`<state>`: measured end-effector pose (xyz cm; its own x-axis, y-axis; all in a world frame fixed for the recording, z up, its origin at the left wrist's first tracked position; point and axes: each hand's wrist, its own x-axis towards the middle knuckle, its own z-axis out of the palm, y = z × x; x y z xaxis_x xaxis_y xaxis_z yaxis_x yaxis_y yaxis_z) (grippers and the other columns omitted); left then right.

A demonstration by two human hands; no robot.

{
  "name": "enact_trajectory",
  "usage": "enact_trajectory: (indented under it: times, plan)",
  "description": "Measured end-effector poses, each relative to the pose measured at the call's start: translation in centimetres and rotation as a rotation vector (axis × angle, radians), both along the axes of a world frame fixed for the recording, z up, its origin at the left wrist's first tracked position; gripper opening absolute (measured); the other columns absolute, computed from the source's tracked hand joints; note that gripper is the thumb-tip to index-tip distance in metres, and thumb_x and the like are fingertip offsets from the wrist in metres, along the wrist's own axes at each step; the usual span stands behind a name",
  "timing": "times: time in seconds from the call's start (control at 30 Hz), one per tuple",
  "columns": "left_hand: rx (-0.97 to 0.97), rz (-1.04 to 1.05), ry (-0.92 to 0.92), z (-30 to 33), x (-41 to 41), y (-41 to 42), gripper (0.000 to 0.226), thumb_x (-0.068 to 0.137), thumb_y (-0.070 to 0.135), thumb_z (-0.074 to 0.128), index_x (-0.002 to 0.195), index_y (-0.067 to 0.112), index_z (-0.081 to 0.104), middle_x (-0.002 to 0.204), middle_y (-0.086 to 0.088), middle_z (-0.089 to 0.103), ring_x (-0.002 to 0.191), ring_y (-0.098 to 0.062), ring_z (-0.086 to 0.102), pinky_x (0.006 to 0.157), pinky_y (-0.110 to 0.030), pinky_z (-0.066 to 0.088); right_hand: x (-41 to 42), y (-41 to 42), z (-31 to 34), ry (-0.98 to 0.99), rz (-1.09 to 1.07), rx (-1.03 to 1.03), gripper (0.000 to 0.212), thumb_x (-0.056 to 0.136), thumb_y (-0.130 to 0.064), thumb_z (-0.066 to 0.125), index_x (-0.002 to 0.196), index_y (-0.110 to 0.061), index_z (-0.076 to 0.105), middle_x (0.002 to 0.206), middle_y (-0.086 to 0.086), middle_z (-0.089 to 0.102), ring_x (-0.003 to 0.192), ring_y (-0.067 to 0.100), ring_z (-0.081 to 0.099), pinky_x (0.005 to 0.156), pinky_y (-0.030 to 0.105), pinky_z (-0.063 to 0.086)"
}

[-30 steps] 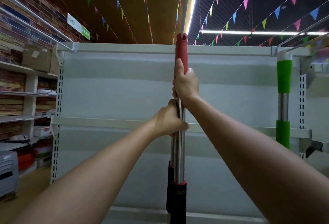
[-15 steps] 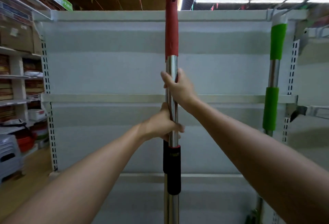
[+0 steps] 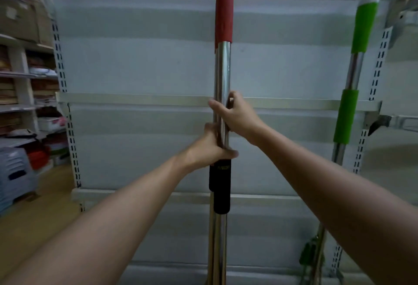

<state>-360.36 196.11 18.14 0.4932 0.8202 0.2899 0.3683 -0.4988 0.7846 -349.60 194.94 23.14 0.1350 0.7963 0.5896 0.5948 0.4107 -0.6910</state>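
From my remote seat I see both hands on a metal pole (image 3: pixel 222 69) that stands upright in front of the middle of a white shelf unit (image 3: pixel 135 58). The pole runs from above the shelf unit's top edge to below the bottom of the view.

A red sleeve (image 3: pixel 224 10) covers the pole's upper part, level with the shelf unit's top panel. A black sleeve (image 3: pixel 220 189) wraps it lower down, level with the shelf unit's second rail. Beside that black sleeve I make out a second tube lying close against the first. I cannot tell whether the two are joined.

My left hand (image 3: pixel 210 146) grips the bare metal just above the black sleeve, fingers curled round it and the thumb laid across the front. My right hand (image 3: pixel 235 115) grips the pole directly above the left, about level with the shelf unit's middle rail (image 3: pixel 135 99). Its fingers wrap round the tube and one fingertip pokes out past the left side. The two hands sit close together, almost touching.

At the right end of the shelf unit a second pole with green sleeves (image 3: pixel 352 69) leans against the upright. Off the left end of the shelf unit stands a grey plastic stool (image 3: pixel 13 171) on the floor, with stocked shelves (image 3: pixel 27 76) behind it.
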Motion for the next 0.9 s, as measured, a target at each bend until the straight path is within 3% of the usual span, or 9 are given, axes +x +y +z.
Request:
enact_trajectory:
  times: [0.13, 0.23, 0.3, 0.47, 0.53, 0.63, 0.73, 0.9]
  plan:
    - [-0.07, 0.01, -0.024, -4.4, -0.3, -0.3, 0.086, 0.063, 0.029, 0.082, 0.126, 0.021, 0.024, 0.108, -0.003, 0.057, 0.107, -0.024, 0.06, 0.094, -0.044, 0.051, 0.7, -1.4, -2.3, 0.196, 0.098, -0.036, 0.033, 0.091, -0.042, 0.057, 0.112, -0.019, 0.045, 0.09, -0.003, 0.057, 0.077, 0.01, 0.057, 0.072, 0.029, 0.049]
    - [-0.11, 0.032, 0.016, -7.1, -0.2, -0.4, 0.086, 0.055, 0.037, 0.081, 0.121, 0.022, 0.028, 0.108, 0.0, 0.055, 0.107, -0.022, 0.059, 0.094, -0.047, 0.05, 1.5, -2.3, -4.8, 0.343, 0.105, -0.057, 0.037, 0.095, -0.045, 0.047, 0.114, -0.012, 0.05, 0.09, -0.001, 0.058, 0.075, 0.009, 0.058, 0.07, 0.027, 0.049]
    - [-0.125, 0.028, 0.024, -8.4, 0.0, -0.3, 0.089, 0.05, 0.042, 0.079, 0.122, 0.02, 0.032, 0.109, -0.003, 0.056, 0.106, -0.022, 0.06, 0.093, -0.047, 0.051, 2.1, -2.5, -6.8, 0.388, 0.071, -0.095, 0.044, 0.096, -0.048, 0.042, 0.117, -0.01, 0.054, 0.093, 0.001, 0.06, 0.081, 0.013, 0.059, 0.076, 0.032, 0.051]
    - [-0.075, 0.047, 0.044, -9.6, 0.2, -0.3, 0.082, 0.052, 0.038, 0.078, 0.121, 0.014, 0.04, 0.103, -0.008, 0.059, 0.09, -0.018, 0.061, 0.085, -0.047, 0.054, 2.3, -3.1, -11.3, 0.357, 0.113, -0.243, 0.051, 0.093, -0.057, 0.039, 0.129, -0.023, 0.048, 0.135, 0.001, 0.052, 0.115, 0.014, 0.052, 0.097, 0.04, 0.047]
    - [-0.037, 0.063, 0.05, -9.6, 0.2, -0.6, 0.083, 0.062, 0.026, 0.081, 0.128, 0.012, 0.032, 0.106, -0.006, 0.055, 0.093, -0.017, 0.06, 0.084, -0.043, 0.055, 1.6, -3.1, -11.8, 0.325, 0.179, -0.296, 0.071, 0.086, -0.063, 0.045, 0.145, -0.025, 0.033, 0.146, -0.004, 0.042, 0.128, 0.013, 0.043, 0.104, 0.038, 0.041]
    - [0.004, 0.067, 0.072, -9.7, 0.3, -0.6, 0.091, 0.068, 0.016, 0.079, 0.136, 0.013, 0.019, 0.115, -0.002, 0.056, 0.105, -0.02, 0.06, 0.088, -0.038, 0.053, 0.2, -2.9, -11.9, 0.226, 0.267, -0.281, 0.071, 0.088, -0.049, 0.058, 0.148, -0.031, 0.025, 0.139, -0.008, 0.047, 0.128, 0.01, 0.045, 0.111, 0.034, 0.035]
    - [0.129, 0.166, 0.057, -9.9, 0.5, -0.5, 0.082, 0.06, 0.027, 0.076, 0.132, 0.02, 0.038, 0.118, -0.004, 0.058, 0.11, -0.023, 0.057, 0.092, -0.042, 0.051, -0.5, -2.5, -11.8, 0.206, 0.243, -0.275, 0.078, 0.087, -0.041, 0.065, 0.148, -0.032, 0.018, 0.133, -0.003, 0.053, 0.121, 0.016, 0.052, 0.107, 0.037, 0.04]
    - [0.063, 0.286, 0.027, -8.8, 0.3, -0.6, 0.074, 0.068, 0.031, 0.076, 0.131, 0.021, 0.036, 0.138, -0.007, 0.027, 0.131, -0.026, 0.028, 0.111, -0.036, 0.03, -0.7, -2.2, -12.0, 0.31, 0.28, -0.279, 0.066, 0.089, -0.028, 0.064, 0.143, -0.031, 0.027, 0.125, 0.004, 0.06, 0.115, 0.019, 0.059, 0.103, 0.044, 0.046]
